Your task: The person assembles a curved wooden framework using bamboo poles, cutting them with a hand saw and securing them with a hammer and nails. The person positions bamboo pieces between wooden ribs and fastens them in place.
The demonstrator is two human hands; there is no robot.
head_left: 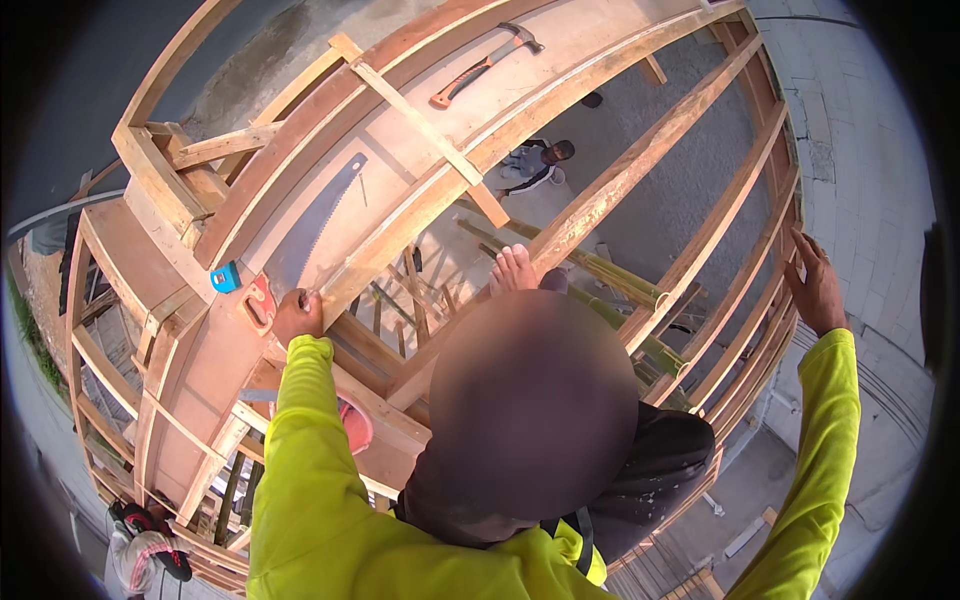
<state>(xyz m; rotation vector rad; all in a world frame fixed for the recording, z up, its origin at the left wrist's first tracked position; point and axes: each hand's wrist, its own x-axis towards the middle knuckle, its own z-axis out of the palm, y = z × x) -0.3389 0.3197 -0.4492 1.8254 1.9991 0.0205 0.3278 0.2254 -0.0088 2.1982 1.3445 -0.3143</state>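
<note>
My left hand (298, 314) is closed at the lower end of a curved wooden beam (400, 232), its fingers partly hidden. Right beside it lies a handsaw (318, 222) with a red and white handle, its blade flat on the board. My right hand (818, 288) reaches out to the outer timber edge of the frame, fingers apart and holding nothing, fingertips at the wood. One bare foot (513, 268) rests on a long wooden joist (640, 150) between my arms.
A hammer (487, 66) with an orange and black handle and a blue tape measure (225, 277) lie on the curved board. A red container (354, 425) stands by my left arm. Gaps between joists drop to the ground, where a person (535, 165) sits. Another person (145, 545) is lower left.
</note>
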